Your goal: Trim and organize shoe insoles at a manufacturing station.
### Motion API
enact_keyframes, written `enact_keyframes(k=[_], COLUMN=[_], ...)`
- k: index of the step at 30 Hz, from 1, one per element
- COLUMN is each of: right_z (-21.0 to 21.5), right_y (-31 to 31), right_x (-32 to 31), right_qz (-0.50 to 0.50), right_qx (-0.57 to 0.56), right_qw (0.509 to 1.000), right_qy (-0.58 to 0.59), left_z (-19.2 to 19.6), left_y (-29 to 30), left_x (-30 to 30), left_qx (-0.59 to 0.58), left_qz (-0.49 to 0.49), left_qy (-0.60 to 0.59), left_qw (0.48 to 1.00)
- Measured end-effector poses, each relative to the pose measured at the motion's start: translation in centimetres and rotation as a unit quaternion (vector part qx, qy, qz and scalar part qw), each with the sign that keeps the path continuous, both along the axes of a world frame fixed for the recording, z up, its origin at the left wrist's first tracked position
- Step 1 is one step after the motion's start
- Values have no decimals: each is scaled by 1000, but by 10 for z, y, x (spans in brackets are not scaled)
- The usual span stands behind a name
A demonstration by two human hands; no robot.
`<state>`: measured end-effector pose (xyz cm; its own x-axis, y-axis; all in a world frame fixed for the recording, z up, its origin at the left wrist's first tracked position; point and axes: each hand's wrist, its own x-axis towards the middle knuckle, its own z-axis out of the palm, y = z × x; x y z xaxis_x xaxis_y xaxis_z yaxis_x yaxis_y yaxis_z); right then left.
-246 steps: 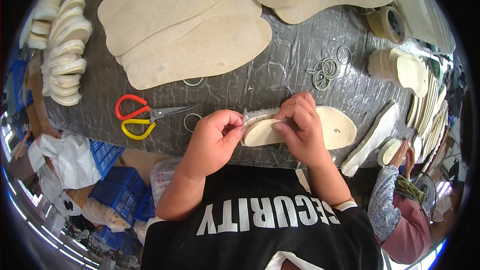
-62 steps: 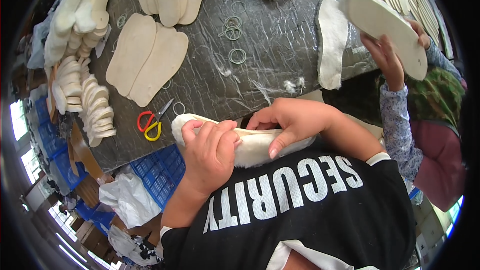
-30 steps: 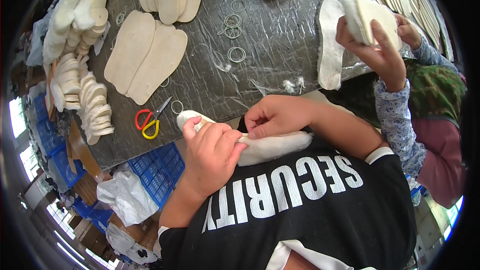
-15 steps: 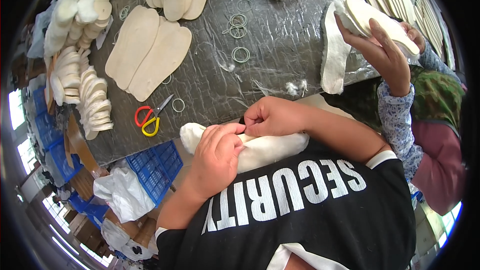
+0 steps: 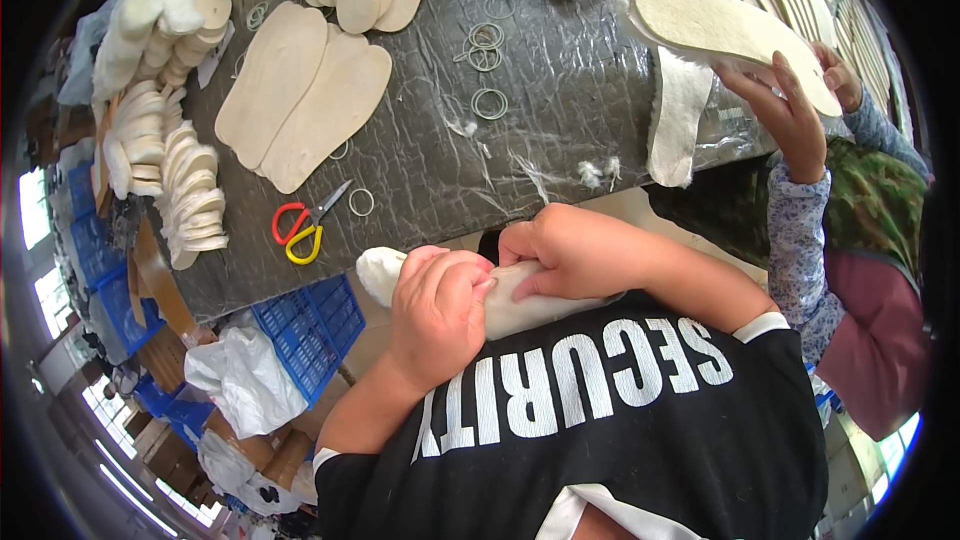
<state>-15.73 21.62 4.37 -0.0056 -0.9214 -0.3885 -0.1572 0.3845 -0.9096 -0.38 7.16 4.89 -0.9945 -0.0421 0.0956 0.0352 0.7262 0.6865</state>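
A white fleecy insole (image 5: 520,314), possibly more than one together, lies crosswise between the table edge and my chest. My left hand (image 5: 440,308) is closed around it toward its left end, fingers curled over the top. My right hand (image 5: 575,252) grips it just to the right, knuckles up and thumb pressing on the fleece. My fingertips nearly meet at the middle and cover that part. On the table ahead, the nearest things are red-and-yellow-handled scissors (image 5: 312,223) and a pale rubber band (image 5: 361,202).
Cream insoles (image 5: 300,100) lie on the dark plastic-covered table (image 5: 420,170), with fleecy insoles (image 5: 190,190) stacked at left. Several rubber bands (image 5: 486,47) lie mid-table. At right, a co-worker's hands (image 5: 790,120) hold a large insole (image 5: 720,30). Below left stands a blue crate (image 5: 315,335).
My right hand has turned and shifted slightly right, its thumb now down on the fleece. The co-worker has lifted and turned their insole so its flat cream face shows.
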Motion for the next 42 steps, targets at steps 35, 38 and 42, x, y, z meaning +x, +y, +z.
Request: enact_keyframes(k=[35, 38, 42], right_z=[-6, -11, -12], right_y=[-3, 5, 5], right_x=[20, 20, 21], right_qz=[4, 11, -8], right_qx=[-129, -127, -205], right_qw=[963, 955, 933], right_qy=[235, 268, 296], left_z=[7, 14, 19], left_y=[-18, -47, -52], left_x=[7, 10, 11], left_qx=[45, 38, 38], left_qz=[19, 20, -16], left_qy=[12, -49, -55], left_qw=[999, 998, 998])
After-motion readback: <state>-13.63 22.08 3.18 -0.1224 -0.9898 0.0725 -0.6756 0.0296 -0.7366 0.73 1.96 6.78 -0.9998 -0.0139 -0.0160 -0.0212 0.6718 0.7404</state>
